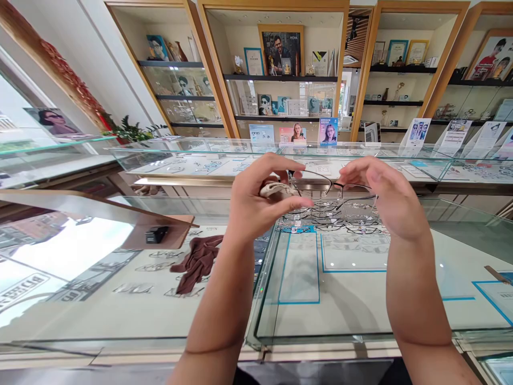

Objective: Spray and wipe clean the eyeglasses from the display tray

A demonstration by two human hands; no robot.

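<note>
A thin dark-rimmed pair of eyeglasses [334, 184] is held up in front of me, above the glass display counter. My left hand [256, 195] pinches one end of the frame between thumb and fingers. Tucked in the same palm is a crumpled pale cloth [276, 189]. At the other end of the frame is my right hand [390, 195], its fingers curled round that side; where exactly they grip is partly hidden. Several more glasses [328, 220] lie in rows beneath the hands.
A brown cloth [198, 262] lies on the left counter, by a wooden board [160, 214] bearing a small black object [156, 234]. Blue-edged sheets [300, 278] lie in the glass counter [344, 338]. Farther back are another display case [192, 163] and wooden shelves [280, 79].
</note>
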